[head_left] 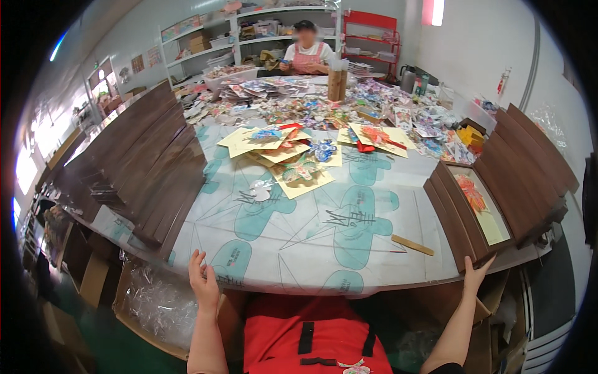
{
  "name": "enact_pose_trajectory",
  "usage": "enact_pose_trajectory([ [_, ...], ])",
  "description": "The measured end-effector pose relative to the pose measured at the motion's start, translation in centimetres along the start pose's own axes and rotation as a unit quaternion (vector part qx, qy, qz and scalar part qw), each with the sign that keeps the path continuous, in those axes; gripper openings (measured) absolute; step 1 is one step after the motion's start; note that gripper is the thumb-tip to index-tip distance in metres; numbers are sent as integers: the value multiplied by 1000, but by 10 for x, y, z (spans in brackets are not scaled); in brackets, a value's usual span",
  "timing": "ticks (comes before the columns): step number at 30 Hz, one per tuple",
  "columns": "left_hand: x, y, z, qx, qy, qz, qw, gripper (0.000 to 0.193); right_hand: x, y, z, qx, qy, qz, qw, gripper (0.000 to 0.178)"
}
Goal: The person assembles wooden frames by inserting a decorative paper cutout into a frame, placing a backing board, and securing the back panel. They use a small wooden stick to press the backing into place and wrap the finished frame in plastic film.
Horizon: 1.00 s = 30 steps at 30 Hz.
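My left hand (204, 280) is raised by the table's near edge at the left, fingers loosely bent and apart, with nothing in it. At the right, my right hand (476, 274) grips the near end of a brown shadow-box frame (461, 209). Inside that frame lie an orange-red paper figure (471, 192) and a pale yellow card (494, 227). Yellow cards (309, 186) carrying colourful paper figures are piled mid-table. A white cut-out (260, 189) and a flat wooden strip (412, 244) rest on the printed paper table cover (305, 249).
Stacks of brown frames stand at the left (134, 168) and right (529, 168). Heaped paper pieces (280, 103) cover the far side, where a person (306, 53) sits in a pink apron. Below the left table edge is a carton (159, 305) of clear plastic.
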<state>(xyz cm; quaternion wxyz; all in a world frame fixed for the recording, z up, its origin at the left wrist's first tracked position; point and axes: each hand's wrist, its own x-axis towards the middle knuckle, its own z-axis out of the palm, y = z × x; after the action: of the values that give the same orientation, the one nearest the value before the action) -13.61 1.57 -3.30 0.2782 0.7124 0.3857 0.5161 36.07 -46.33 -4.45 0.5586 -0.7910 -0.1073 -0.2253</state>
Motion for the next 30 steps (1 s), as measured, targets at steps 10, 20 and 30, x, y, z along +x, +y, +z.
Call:
enact_pose_trajectory([
  [10,129,19,-85,219,229,214,924,64,20,67,-12,-119,40,-61,990,83],
  [20,279,109,-180,418,176,236,859,70,-20,54,2,-93,162,-4,982,65],
  [30,206,197,-98,467,142,464,739,59,-52,2,-28,-51,163,-36,985,50],
])
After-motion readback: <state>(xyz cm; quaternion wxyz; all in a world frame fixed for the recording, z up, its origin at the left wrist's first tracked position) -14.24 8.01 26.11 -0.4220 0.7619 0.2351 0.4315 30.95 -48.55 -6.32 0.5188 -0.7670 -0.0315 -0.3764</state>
